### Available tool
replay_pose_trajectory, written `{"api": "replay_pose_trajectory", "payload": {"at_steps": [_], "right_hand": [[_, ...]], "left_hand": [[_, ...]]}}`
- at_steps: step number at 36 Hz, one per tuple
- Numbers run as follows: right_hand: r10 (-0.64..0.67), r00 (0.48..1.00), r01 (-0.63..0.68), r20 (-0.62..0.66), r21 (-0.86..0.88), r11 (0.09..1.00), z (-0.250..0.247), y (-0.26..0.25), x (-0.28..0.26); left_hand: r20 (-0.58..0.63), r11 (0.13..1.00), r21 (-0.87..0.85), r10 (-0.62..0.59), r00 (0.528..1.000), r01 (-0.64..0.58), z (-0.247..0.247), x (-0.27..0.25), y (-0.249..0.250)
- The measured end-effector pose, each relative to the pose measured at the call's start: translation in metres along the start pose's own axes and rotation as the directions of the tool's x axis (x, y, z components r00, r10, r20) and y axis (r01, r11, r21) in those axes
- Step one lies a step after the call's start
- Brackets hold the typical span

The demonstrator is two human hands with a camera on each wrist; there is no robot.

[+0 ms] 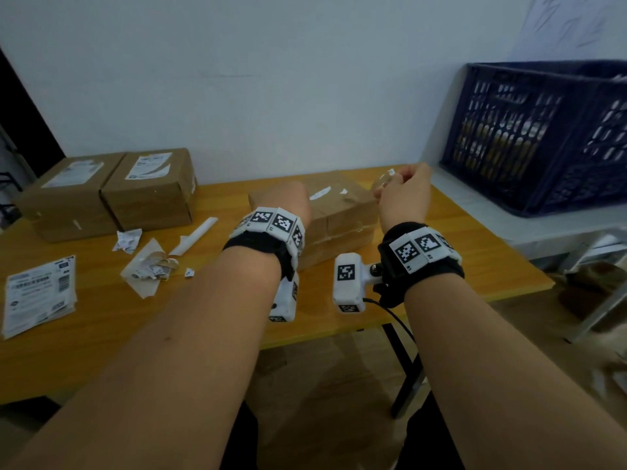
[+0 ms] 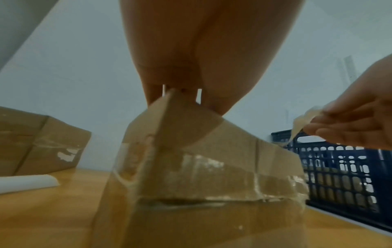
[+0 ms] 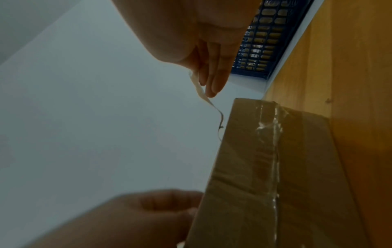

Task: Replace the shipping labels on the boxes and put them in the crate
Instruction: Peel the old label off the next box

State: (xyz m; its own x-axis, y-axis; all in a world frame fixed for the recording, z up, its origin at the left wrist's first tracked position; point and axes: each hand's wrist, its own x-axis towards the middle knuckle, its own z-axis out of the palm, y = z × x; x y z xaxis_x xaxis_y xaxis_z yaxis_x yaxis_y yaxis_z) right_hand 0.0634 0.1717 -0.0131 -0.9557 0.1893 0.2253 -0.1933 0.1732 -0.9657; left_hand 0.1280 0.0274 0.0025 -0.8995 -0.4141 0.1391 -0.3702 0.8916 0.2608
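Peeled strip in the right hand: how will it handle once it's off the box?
Likely floppy: the strip curls and sags below the right hand. Probably very light, being thin and see-through. It may cling to fingers, since it peeled off the box.

A taped cardboard box (image 1: 339, 212) lies flat on the table, white label scraps on its top. Two labelled boxes (image 1: 112, 191) sit side by side far left. The blue crate (image 1: 543, 130) stands right, apparently holding boxes.

Wall (image 1: 271, 79): plain, pale, unadorned, behind the furniture. Wooden table (image 1: 458, 239): orange-toned top, dark metal legs. Adjoining white table (image 1: 492, 212) to its right, touching; brownish floor (image 1: 339, 385) beneath, dimly lit.
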Motion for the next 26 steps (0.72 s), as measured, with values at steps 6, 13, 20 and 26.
{"api": "replay_pose_trajectory", "payload": {"at_steps": [6,13,20,26], "right_hand": [[-0.079,0.994,0.085,0.078,-0.074,0.994,0.002,0.003,-0.002],[-0.05,0.972,0.099,0.229,-0.206,0.974,0.012,0.001,0.005],[-0.101,0.913,0.279,0.395,-0.425,0.861,0.021,-0.004,0.008],[-0.144,0.865,0.444,0.481,-0.597,0.668,0.028,-0.002,0.008]], "left_hand": [[0.006,0.984,-0.145,0.102,0.995,-0.1,0.012,0.0,0.018],[-0.043,0.956,-0.259,0.129,0.991,-0.136,0.022,0.003,0.015],[-0.02,0.934,-0.337,0.116,0.993,-0.116,0.022,0.002,0.005],[0.0,0.924,-0.372,0.09,0.996,-0.084,0.016,0.0,-0.003]]}}
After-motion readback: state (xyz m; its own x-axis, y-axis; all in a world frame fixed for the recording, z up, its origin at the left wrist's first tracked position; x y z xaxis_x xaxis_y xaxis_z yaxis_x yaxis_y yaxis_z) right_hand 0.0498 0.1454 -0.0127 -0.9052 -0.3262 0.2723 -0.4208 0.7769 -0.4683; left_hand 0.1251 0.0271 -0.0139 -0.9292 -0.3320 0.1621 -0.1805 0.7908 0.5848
